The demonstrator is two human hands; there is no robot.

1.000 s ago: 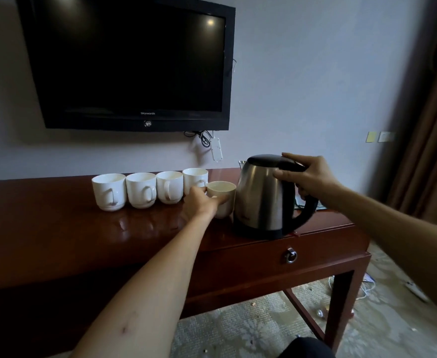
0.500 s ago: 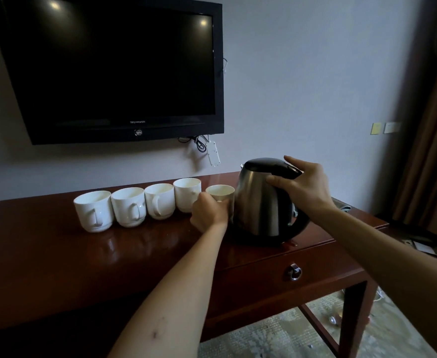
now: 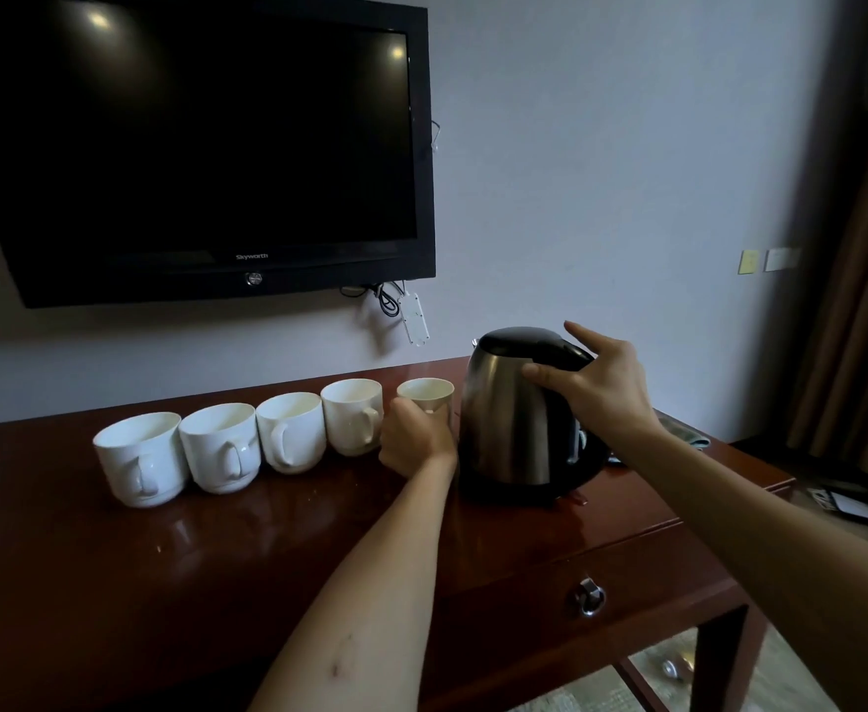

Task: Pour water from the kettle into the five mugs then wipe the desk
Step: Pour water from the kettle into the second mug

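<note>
Dark polished wood formed the desk [image 3: 113,583] beneath a wall-mounted television [image 3: 190,146]. Near its right end stood the kettle [image 3: 514,418], upright on its base. Left of the kettle ran five mugs [image 3: 221,447] in a touching row. The left hand [image 3: 414,444] curled round the mug nearest the kettle, probably steadying it. The right hand [image 3: 604,385] gripped the kettle's top, forefinger lifted, seemingly ready to lift.

Dim, bluish room, wide-angle view.
Ceiling lights are glaring on the television [image 3: 190,146]; the desk [image 3: 113,557] is gleaming; edges are bowing, corners darkening.
</note>
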